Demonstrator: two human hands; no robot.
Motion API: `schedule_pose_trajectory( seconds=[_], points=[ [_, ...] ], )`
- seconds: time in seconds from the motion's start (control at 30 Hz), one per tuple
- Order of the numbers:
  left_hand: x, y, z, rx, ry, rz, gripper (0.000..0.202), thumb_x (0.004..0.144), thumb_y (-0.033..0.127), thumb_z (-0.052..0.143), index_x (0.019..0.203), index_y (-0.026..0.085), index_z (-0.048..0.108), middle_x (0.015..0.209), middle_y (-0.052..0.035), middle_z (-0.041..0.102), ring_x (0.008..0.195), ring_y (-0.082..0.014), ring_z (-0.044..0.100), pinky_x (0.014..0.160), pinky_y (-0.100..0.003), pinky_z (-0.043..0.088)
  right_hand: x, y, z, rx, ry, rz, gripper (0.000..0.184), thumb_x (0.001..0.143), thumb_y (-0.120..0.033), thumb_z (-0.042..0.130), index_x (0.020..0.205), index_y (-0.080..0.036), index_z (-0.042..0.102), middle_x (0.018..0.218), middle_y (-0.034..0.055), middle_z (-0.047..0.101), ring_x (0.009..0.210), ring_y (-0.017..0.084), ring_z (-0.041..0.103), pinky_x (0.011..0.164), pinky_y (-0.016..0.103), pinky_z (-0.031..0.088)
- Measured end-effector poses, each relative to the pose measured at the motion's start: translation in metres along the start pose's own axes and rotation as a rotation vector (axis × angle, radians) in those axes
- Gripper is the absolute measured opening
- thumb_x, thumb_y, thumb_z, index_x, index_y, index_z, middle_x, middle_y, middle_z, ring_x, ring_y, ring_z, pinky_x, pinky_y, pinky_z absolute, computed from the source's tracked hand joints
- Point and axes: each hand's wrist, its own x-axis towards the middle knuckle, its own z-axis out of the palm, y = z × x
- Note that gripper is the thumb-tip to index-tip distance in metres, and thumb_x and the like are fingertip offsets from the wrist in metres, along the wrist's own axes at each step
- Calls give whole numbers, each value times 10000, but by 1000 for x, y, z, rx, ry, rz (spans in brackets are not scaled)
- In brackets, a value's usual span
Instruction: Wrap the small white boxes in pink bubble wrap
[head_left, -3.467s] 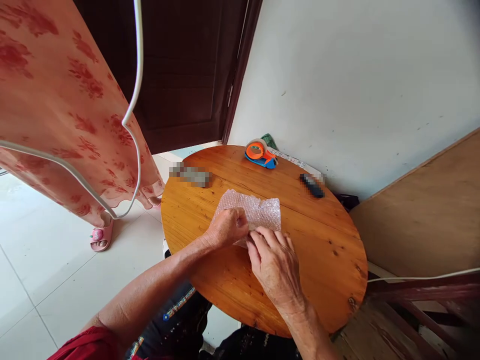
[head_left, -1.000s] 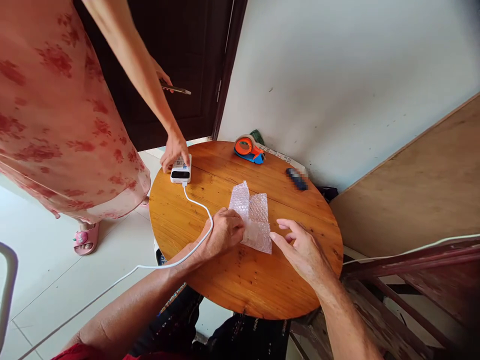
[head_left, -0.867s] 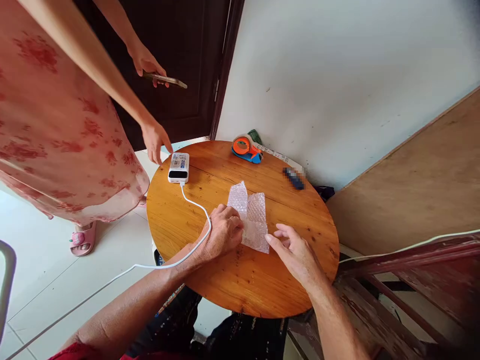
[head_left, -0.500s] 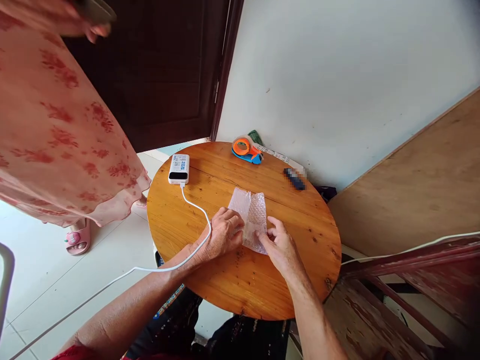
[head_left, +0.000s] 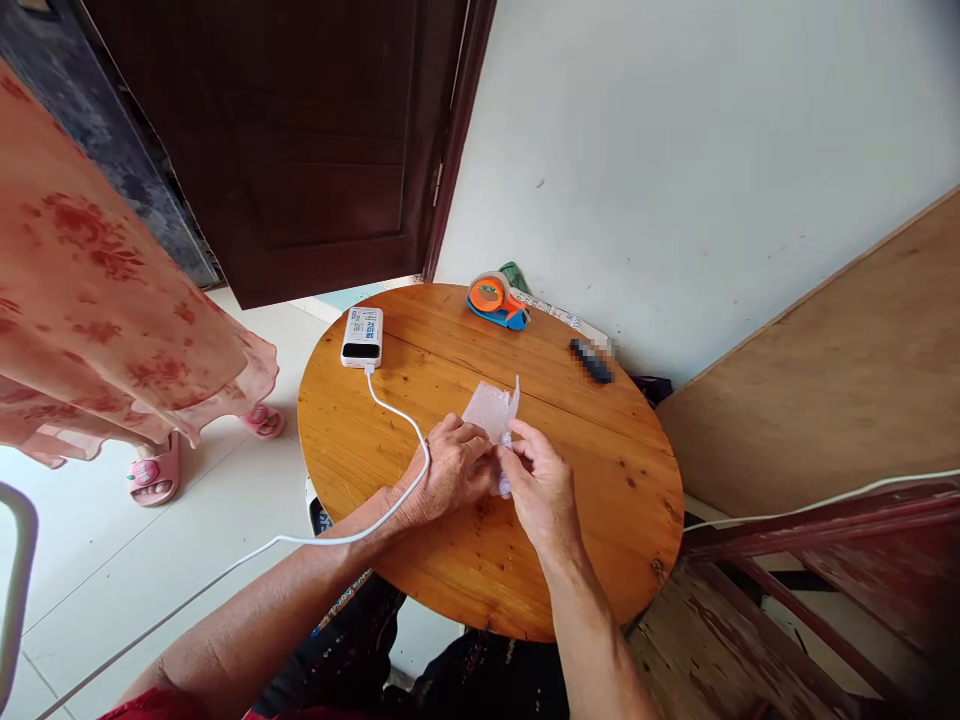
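A piece of clear bubble wrap [head_left: 487, 408] lies on the round wooden table [head_left: 600, 490], its right side lifted and folded inward. My left hand [head_left: 454, 465] is curled over the lower left part of the wrap and holds it against the tabletop. With thumb and fingers closed, my right hand [head_left: 541, 485] grips the raised right flap close to my left fingers. Both hands hide the lower part of the wrap. A white cable [head_left: 405, 415] runs across my left wrist.
A white power bank [head_left: 363, 335] with the cable plugged in sits at the table's left. An orange and blue tape dispenser [head_left: 498, 300] stands at the back, and a blurred dark object [head_left: 591, 360] lies right of it. A person in a pink floral skirt [head_left: 112, 300] stands at left.
My right hand has moved left and closed on the wrap's right edge, folding it up and inward. My left hand stays nearly in place. The person at left has shifted further left.
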Motion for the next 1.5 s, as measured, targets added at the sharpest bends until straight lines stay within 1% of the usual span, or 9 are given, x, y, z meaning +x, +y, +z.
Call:
schedule_pose_trajectory(
  seconds=[0.2, 0.37, 0.47, 0.63, 0.83, 0.93, 1.03, 1.2, 1.5],
  points=[
    [-2, 0, 8, -114, 17, -79, 187, 758, 118, 601, 927, 178, 653, 904, -55, 721, 801, -197, 637, 825, -357, 450, 2, -5, -2, -127, -37, -33, 478, 829, -399, 575, 1197, -108, 667, 881, 105, 743, 756, 229, 689, 682, 339, 565],
    [-8, 4, 6, -257, 44, -256, 423, 741, 177, 630, 1162, 165, 586, 1004, -74, 701, 876, -227, 617, 846, -385, 474, -7, -17, -16, -203, -252, -113, 437, 919, -306, 447, 1286, -138, 615, 1050, 122, 747, 779, 214, 709, 743, 356, 591],
    [-11, 6, 2, -392, 32, -408, 554, 690, 150, 621, 1237, 183, 539, 1082, -69, 670, 923, -227, 596, 801, -360, 498, -12, -21, -18, -285, -339, -219, 478, 918, -210, 398, 1373, -177, 541, 1204, 116, 705, 931, 220, 713, 835, 365, 587],
    [-10, 9, 4, -387, 65, -435, 401, 742, 197, 627, 1139, 190, 573, 1061, -70, 637, 959, -230, 576, 826, -364, 498, -7, -20, -17, -419, -379, -300, 583, 888, -149, 399, 1467, -215, 425, 1251, 92, 684, 1115, 238, 664, 955, 400, 540],
    [-8, 10, 12, -222, 46, -367, 362, 693, 114, 618, 1044, 198, 604, 1002, -61, 632, 937, -245, 554, 868, -404, 485, 7, -22, -22, -234, -416, -180, 537, 883, -204, 422, 1418, -203, 462, 1154, 85, 717, 625, 152, 664, 705, 327, 575],
    [-7, 11, 13, -206, 32, -391, 401, 679, 124, 623, 1072, 199, 602, 1020, -66, 627, 972, -263, 552, 887, -420, 486, 12, -16, -25, -130, -220, -119, 441, 869, -295, 498, 1288, -168, 552, 1037, 84, 730, 557, 130, 622, 585, 289, 545],
    [-7, 11, 13, -212, 30, -394, 445, 671, 119, 618, 1109, 196, 593, 1056, -74, 624, 1003, -270, 549, 917, -428, 482, 17, -6, -28, -67, -51, 58, 430, 787, -388, 610, 1132, -132, 610, 940, 103, 719, 560, 154, 630, 417, 242, 454],
    [-7, 12, 13, -214, 45, -380, 452, 671, 113, 610, 1115, 191, 600, 1068, -79, 627, 986, -267, 550, 896, -424, 495, 27, 5, -25, 63, -125, 344, 458, 646, -456, 746, 965, -142, 651, 834, 106, 710, 553, 188, 641, 319, 220, 388],
    [-8, 13, 15, -228, 57, -353, 465, 667, 98, 613, 1119, 206, 631, 1089, -77, 620, 995, -260, 554, 908, -417, 504, 46, 9, -14, 137, -188, 347, 459, 564, -551, 812, 735, -180, 602, 452, -70, 451, 373, 78, 351, 300, 180, 211]
  ],
)
